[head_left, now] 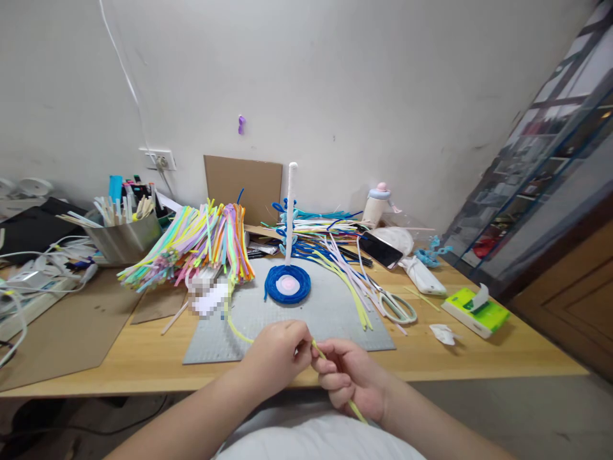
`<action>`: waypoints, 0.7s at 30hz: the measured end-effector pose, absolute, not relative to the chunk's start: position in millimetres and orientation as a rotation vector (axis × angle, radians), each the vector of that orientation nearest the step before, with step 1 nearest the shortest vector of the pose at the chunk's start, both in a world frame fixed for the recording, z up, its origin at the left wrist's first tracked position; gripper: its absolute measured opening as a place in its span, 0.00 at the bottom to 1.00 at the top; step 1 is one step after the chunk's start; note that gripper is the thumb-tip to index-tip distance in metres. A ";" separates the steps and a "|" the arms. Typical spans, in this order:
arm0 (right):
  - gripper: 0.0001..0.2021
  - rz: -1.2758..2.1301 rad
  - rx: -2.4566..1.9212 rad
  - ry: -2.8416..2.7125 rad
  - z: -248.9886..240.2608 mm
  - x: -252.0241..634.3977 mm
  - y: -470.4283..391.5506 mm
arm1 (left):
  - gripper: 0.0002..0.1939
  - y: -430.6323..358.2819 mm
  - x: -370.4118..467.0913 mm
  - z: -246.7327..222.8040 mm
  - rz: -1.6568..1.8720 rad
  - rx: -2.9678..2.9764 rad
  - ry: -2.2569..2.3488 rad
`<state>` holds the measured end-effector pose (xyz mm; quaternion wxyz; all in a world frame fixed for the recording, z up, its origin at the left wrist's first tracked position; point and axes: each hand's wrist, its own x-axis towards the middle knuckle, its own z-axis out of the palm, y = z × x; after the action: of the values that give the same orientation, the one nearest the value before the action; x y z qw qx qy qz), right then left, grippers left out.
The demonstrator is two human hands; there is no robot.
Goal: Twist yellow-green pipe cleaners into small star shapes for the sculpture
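Observation:
A yellow pipe cleaner (238,333) runs between my two hands at the table's front edge. My left hand (280,352) is closed on it in a pinch, its far length curving up over the grey mat. Fingers of my right hand (352,378) are wrapped round the same pipe cleaner close by, and its tail sticks out below the palm. Beyond the hands lies a flat blue coil (272,291) with a pale pink and white centre (288,285). A white fuzzy rod (290,211) stands upright just behind the coil.
Grey cutting mat (205,348) lies under the coil. Bundled coloured pipe cleaners (191,246) and a metal pot (127,239) stand left. Loose yellow and lilac stems (352,287), scissors (397,306), a phone (382,249), a bottle (377,207) and a green tissue pack (493,318) lie right.

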<state>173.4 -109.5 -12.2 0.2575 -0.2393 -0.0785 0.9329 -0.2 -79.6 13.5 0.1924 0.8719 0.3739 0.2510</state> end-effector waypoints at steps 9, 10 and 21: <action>0.11 0.998 -1.187 -1.679 -8.0 170.4 -123.4 | 0.03 -82.0 4.5 18.5 0.462 2.297 1.094; 0.10 0.880 -1.184 -1.765 -8.6 170.7 -124.6 | 0.03 -81.5 4.6 18.3 0.449 2.261 1.093; 0.03 2.499 -0.722 -0.110 -11.2 178.5 -112.6 | 0.02 -83.4 5.3 15.0 0.538 2.445 1.076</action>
<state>178.5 -112.6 -11.2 0.2658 -0.2673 -0.0406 0.9253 5.3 -83.4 15.0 0.2068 0.8779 0.3863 0.1932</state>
